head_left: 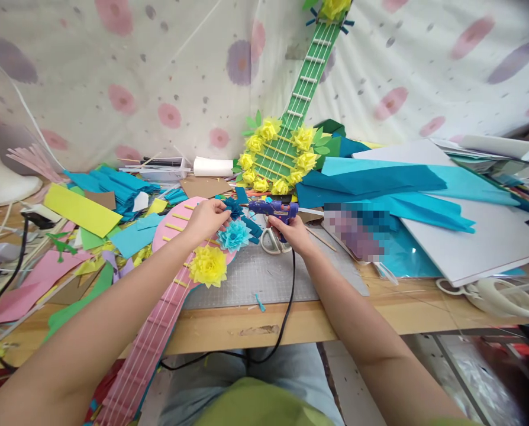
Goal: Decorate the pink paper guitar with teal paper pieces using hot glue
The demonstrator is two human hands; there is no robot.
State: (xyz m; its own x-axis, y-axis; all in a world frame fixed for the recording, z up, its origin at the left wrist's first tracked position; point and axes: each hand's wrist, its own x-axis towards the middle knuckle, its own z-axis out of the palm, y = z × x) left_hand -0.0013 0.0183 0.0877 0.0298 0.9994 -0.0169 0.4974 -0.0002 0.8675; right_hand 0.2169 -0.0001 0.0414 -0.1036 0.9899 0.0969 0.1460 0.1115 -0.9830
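With my right hand (294,231) I grip a purple hot glue gun (271,207), its nozzle pointing left. Close to the nozzle is a dark blue paper flower (234,207), pinched by the closed fingers of my left hand (206,219). Under my left hand lies a pink paper guitar (164,302) with yellow strips and white strings. A light blue paper flower (234,236) and a yellow paper flower (208,266) sit along the right rim of its body. White-handled scissors (275,242) lie just below the glue gun on a grey cutting mat (242,290).
A green paper guitar (306,89) with yellow flowers leans against the curtain behind. Paper scraps (82,213) crowd the left; blue sheets (375,180) and white boards (473,236) cover the right. A white cup (504,296) stands near the right edge. A black cord (289,307) hangs over the table's front.
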